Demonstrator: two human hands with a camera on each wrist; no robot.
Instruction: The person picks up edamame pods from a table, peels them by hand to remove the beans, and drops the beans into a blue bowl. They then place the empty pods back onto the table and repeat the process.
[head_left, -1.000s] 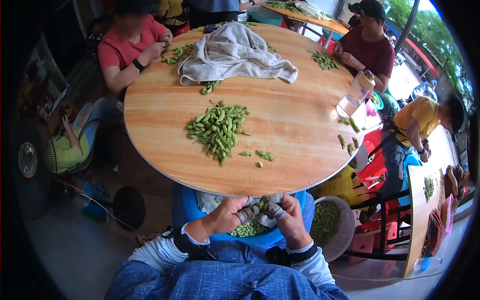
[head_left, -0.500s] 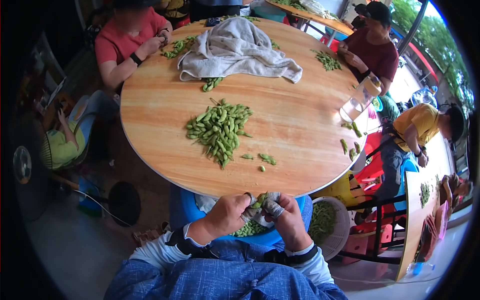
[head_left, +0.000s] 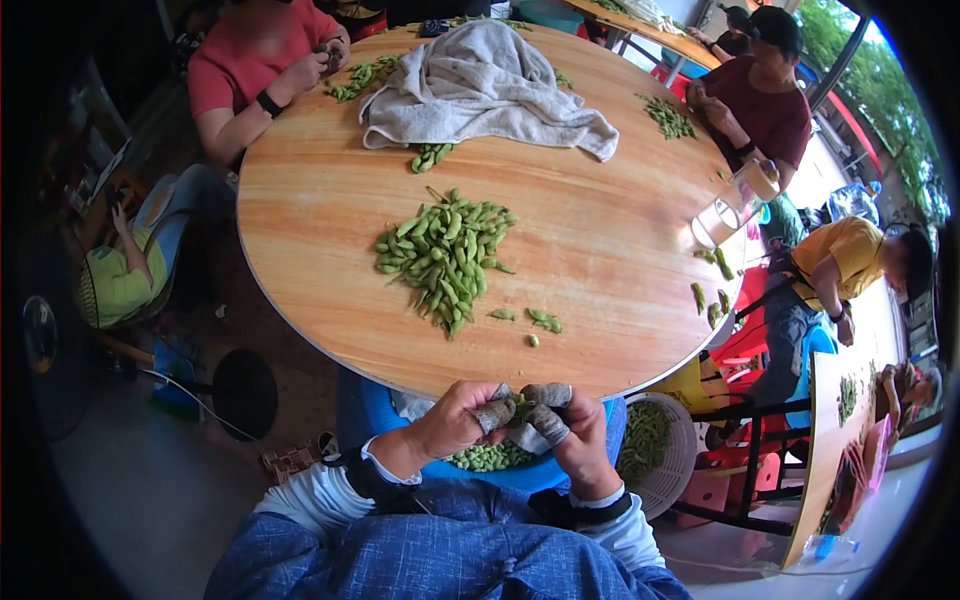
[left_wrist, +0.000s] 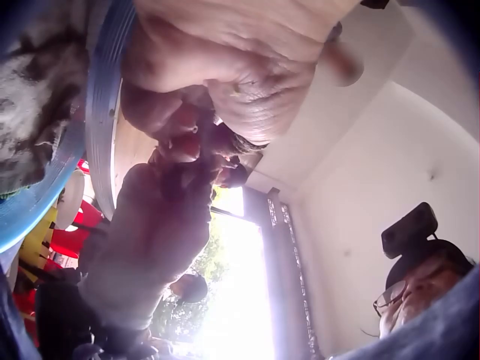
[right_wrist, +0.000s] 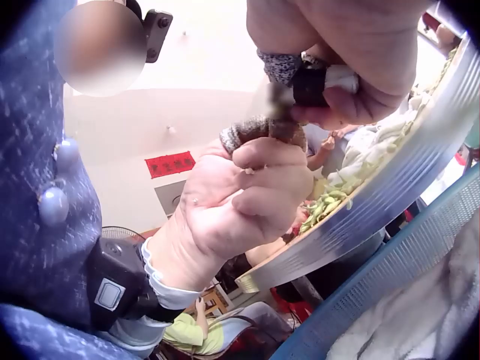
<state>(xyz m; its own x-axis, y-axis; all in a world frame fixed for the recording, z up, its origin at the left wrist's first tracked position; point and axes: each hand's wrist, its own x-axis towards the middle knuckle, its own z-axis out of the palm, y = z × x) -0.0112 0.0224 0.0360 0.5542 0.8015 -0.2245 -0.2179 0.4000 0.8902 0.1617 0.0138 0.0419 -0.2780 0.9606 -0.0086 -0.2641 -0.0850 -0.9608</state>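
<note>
At the near edge of the round wooden table [head_left: 600,250], my left hand [head_left: 447,425] and right hand [head_left: 585,440] meet fingertip to fingertip. Between them they pinch a green edamame pod [head_left: 520,400], mostly covered by the fingers. Grey fabric covers [head_left: 548,395] wrap several fingertips and thumbs. Under the hands stands a blue basin [head_left: 540,475] holding shelled green beans [head_left: 490,457] and a pale cloth. The right wrist view shows the left hand [right_wrist: 240,195] with curled fingers, facing the right hand [right_wrist: 352,52]. Shadow hides the pod in the left wrist view.
A heap of edamame pods [head_left: 445,255] lies on the table, with a few loose pods [head_left: 543,320] nearer. Behind is a grey towel [head_left: 480,90]; a clear bottle [head_left: 735,205] stands right. A white basket [head_left: 675,470] of pods sits beside my right leg. Other people sit around.
Both hands stay at the table edge, but their fingers have shifted around the pod, which shows less than half a second ago. The head view has turned slightly.
</note>
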